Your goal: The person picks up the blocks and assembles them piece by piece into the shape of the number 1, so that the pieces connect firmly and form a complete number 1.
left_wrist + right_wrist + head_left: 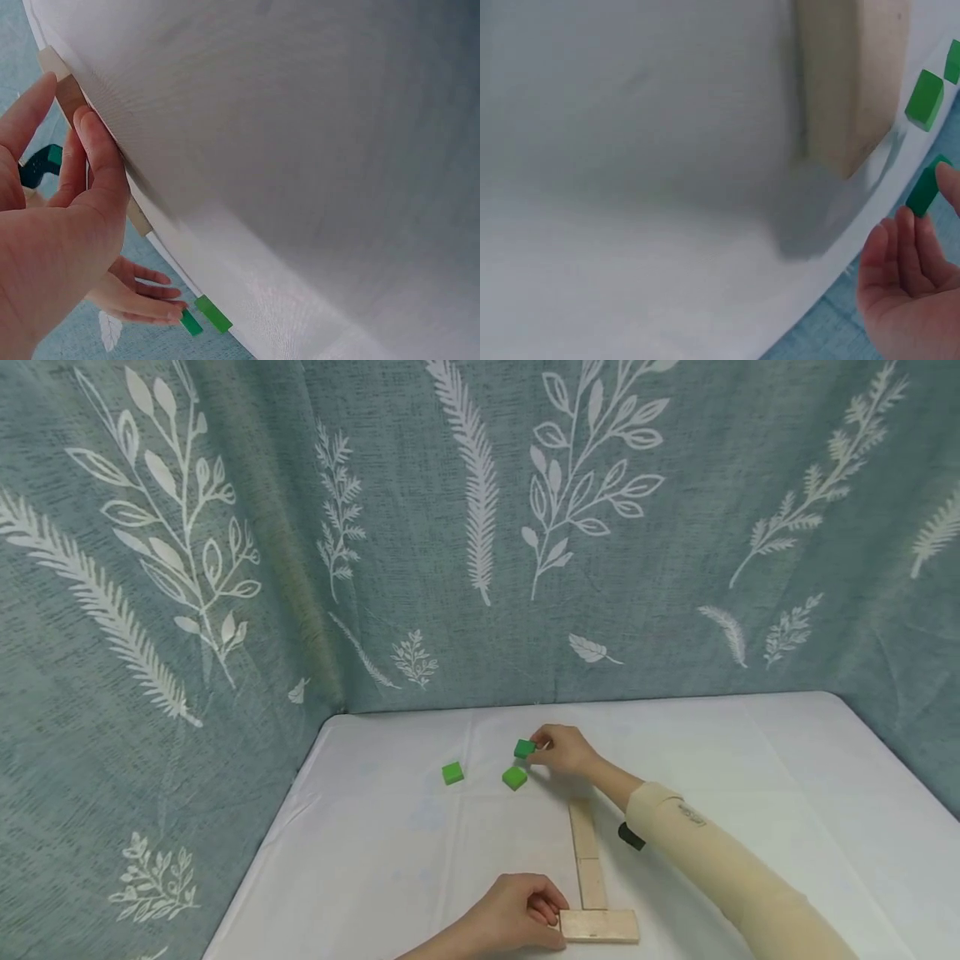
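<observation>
White table (pixel 360 860): right hand (pixel 564 750) pinches darker green block (pixel 523 749); left hand (pixel 517 912) pinches wooden block (pixel 600 926).

Green blocks (pixel 514 777), tan planks (pixel 599 926), leaf-patterned teal curtain (pixel 510 543)

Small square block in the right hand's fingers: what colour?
Dark green. The small square block in the right hand shows best in the right wrist view.
</observation>
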Available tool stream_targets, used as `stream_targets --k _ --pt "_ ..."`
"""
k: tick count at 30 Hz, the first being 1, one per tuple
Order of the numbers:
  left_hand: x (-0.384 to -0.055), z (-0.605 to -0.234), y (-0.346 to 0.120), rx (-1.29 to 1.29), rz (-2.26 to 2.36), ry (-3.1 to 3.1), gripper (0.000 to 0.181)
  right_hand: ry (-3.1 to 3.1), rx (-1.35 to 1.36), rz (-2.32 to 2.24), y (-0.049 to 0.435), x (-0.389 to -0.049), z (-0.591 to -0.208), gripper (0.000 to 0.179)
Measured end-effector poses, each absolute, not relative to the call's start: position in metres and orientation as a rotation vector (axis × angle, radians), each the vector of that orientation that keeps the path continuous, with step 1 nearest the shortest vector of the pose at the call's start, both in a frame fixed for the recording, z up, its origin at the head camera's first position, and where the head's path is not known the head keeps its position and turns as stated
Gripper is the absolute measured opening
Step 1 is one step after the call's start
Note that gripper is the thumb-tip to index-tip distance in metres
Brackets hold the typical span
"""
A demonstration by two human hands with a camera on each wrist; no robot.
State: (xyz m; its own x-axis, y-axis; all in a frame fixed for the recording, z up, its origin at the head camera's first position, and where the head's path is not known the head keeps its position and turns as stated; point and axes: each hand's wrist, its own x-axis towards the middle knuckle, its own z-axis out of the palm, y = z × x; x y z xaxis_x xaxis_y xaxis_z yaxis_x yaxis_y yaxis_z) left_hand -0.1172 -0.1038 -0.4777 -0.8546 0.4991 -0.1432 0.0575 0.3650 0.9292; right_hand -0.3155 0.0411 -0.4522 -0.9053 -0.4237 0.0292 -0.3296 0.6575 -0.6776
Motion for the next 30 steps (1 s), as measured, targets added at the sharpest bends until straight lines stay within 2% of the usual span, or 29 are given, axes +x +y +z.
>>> stream_targets --k 30 --pt "-0.120 -0.478 -0.102 0.487 1.526 2.211 0.026 2.752 -0.650 -1.091 0.100 -0.284 -0.467 0.029"
